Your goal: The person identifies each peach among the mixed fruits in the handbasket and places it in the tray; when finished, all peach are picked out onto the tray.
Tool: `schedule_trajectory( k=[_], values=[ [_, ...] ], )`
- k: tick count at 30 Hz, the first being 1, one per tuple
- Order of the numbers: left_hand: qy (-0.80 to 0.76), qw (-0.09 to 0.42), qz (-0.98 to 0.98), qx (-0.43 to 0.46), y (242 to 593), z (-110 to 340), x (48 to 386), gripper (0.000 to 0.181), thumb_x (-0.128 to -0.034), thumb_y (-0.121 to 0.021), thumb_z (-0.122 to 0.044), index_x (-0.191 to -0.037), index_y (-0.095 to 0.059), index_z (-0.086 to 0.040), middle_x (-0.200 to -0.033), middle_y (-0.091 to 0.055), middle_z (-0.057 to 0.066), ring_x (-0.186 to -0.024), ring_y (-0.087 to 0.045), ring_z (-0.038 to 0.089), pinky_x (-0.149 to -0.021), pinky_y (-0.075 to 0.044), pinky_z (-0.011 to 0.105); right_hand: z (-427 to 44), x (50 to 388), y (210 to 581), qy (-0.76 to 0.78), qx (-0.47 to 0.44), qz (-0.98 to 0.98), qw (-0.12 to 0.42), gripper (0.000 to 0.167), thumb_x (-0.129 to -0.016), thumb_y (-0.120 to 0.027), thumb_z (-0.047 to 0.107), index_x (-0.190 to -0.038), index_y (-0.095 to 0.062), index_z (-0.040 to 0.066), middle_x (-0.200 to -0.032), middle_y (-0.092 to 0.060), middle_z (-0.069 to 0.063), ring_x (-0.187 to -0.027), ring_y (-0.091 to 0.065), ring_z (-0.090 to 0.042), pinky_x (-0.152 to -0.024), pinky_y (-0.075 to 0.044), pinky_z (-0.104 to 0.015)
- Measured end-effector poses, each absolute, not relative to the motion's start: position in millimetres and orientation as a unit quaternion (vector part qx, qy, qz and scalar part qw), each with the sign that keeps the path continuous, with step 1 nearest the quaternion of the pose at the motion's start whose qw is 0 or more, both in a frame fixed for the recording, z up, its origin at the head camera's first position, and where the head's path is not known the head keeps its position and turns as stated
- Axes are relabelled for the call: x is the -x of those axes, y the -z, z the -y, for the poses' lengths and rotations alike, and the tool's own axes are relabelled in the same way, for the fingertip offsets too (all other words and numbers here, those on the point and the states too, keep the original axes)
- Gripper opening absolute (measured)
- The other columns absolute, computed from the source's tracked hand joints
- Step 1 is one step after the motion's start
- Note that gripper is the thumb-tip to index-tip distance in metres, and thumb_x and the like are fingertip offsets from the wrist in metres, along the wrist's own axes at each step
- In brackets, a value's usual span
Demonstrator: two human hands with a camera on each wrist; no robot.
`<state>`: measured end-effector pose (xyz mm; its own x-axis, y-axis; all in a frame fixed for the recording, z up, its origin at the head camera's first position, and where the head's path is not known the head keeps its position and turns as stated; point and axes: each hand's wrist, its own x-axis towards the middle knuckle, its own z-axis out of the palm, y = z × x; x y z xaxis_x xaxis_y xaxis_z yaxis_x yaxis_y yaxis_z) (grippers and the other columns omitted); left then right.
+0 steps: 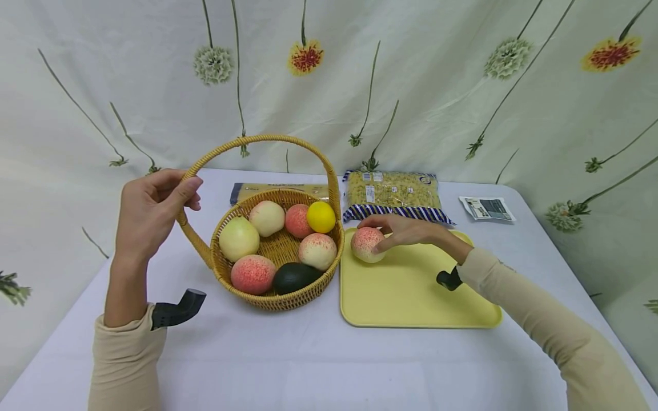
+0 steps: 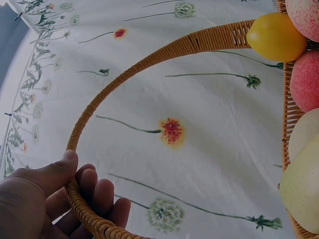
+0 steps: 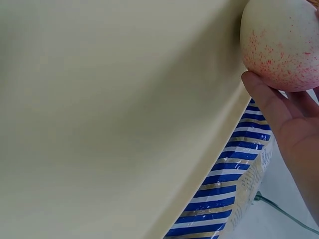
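Landmark: counter [image 1: 308,377]. Top is white, with faint creases; far edge straight, far right corner rounded. Behind the counter, and along its left and right sides: pale off-white cloth [image 1: 432,40], softly wrinkled. Print on cloth: whitish-green puffball flowers [image 1: 213,65], red-and-yellow flowers [image 1: 305,57], thin dark green stems [image 1: 238,74]. Several stems behind the counter reach down close to its far edge. Left wrist view: a plain grey-blue patch [image 2: 11,37] past the cloth's edge; place relative to counter cannot be told. Light on counter diffuse, shadows soft; source not identifiable.
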<state>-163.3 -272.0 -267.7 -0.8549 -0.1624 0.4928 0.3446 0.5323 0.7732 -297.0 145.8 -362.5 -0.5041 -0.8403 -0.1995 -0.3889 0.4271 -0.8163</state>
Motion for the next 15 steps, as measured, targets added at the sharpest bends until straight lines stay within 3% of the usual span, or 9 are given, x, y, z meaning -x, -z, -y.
schedule_trajectory(
  k=[15],
  values=[
    [0.481,0.26,0.836,0.05,266.3,271.3,162.9,0.019,-0.09,-0.067,-0.014,-0.103,-0.068,-0.001,-0.072,-0.063,-0.009,-0.061,-0.061,0.006,-0.058,-0.049,0.013,-148.9,297.5,361.6,0.369,0.375,-0.783,0.332,0.061,-0.087,-0.064,0.024,-0.141,-0.039,0.009,-0.139,-0.046,-0.009,-0.123,-0.046,-0.023,-0.105,-0.036,-0.045]
  ],
)
